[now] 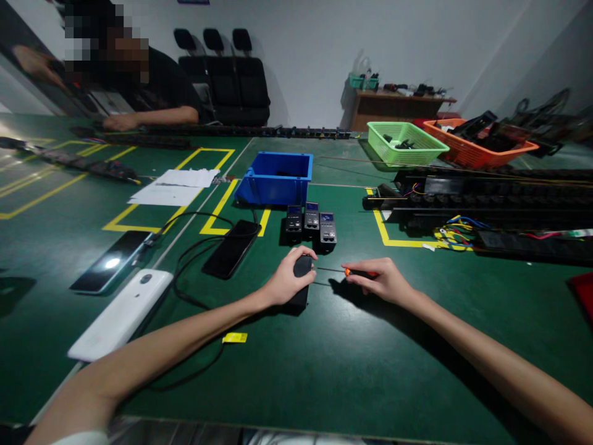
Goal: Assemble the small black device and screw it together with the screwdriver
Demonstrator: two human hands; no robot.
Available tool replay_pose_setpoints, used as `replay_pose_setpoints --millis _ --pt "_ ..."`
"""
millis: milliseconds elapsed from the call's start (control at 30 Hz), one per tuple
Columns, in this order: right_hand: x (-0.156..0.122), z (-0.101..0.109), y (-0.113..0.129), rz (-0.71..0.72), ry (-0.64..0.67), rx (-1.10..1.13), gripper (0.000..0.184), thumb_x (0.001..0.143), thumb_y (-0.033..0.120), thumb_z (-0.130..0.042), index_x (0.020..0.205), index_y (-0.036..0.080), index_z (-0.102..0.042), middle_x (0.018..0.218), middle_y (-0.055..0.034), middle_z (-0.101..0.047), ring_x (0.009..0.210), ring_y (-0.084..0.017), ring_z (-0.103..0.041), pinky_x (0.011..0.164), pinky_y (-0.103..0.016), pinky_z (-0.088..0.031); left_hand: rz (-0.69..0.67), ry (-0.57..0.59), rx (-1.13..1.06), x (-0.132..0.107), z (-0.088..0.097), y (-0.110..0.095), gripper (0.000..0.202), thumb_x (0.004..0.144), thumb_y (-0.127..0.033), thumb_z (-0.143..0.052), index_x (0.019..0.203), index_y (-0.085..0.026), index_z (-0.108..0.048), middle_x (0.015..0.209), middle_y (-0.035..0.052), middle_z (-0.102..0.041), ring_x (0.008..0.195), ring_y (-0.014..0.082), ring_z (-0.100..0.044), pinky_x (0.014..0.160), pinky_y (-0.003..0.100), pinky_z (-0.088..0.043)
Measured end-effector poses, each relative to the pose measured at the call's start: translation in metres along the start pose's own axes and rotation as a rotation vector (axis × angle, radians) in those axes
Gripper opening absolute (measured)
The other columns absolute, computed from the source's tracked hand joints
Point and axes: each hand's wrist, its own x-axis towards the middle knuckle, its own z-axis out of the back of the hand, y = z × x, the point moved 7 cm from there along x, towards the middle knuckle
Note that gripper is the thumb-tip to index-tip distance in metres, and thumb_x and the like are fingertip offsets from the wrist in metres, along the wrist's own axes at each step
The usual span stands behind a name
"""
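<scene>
From the head camera, my left hand (287, 281) is curled over a small black box-shaped plastic module (302, 292). The module stands on the green table mat (352, 371), near the middle and just in front of me. My fingers wrap its top and far side with the thumb on the near side, closed firmly on it. My right hand (380, 279) lies just to the right, its fingers pinched shut round a slim screwdriver with an orange handle (359, 272). The thin metal shaft runs leftward, about level with the table, and its tip meets the module's right face. I cannot tell whether it sits in a screw.

Just beyond the module, three small black units with blue screens (310, 225) stand in a row, and behind them is an open blue plastic bin (273, 191). To the left lie a black phone (231, 247), a second phone catching light (111, 259), a white oblong device (123, 312) and a yellow tag (235, 337). Far right are a green mesh basket (393, 151), an orange basket (472, 156) and long black strips with coloured wires (486, 194). Across the table, a person in a dark shirt (157, 86) rests a forearm on the surface.
</scene>
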Motion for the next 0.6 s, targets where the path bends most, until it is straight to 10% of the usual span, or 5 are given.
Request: replay_pose_setpoints --millis 233,600 --pt "0.001 0.002 0.004 0.044 -0.029 -0.026 0.032 0.083 0.038 -0.065 0.108 0.018 -0.072 0.082 -0.0065 -0.075 0.054 -0.014 -0.065 0.058 -0.027 -0.052 0.001 -0.007 0.007 0.000 0.000 0.000 0.021 0.080 -0.019 -0.057 0.101 -0.019 -0.054 0.096 0.0021 -0.054 0.089 0.0171 -0.052 0.083 0.030 -0.041" --pt "0.005 0.002 -0.022 -0.344 -0.290 0.857 0.021 0.089 0.035 -0.052 0.081 0.017 -0.060 0.094 -0.0086 -0.073 0.062 -0.018 -0.070 0.053 -0.027 -0.054 0.018 -0.034 -0.036 -0.002 -0.001 0.002 0.029 0.080 -0.024 -0.061 0.108 -0.020 -0.053 0.103 0.0039 -0.056 0.096 0.0184 -0.055 0.089 0.032 -0.042"
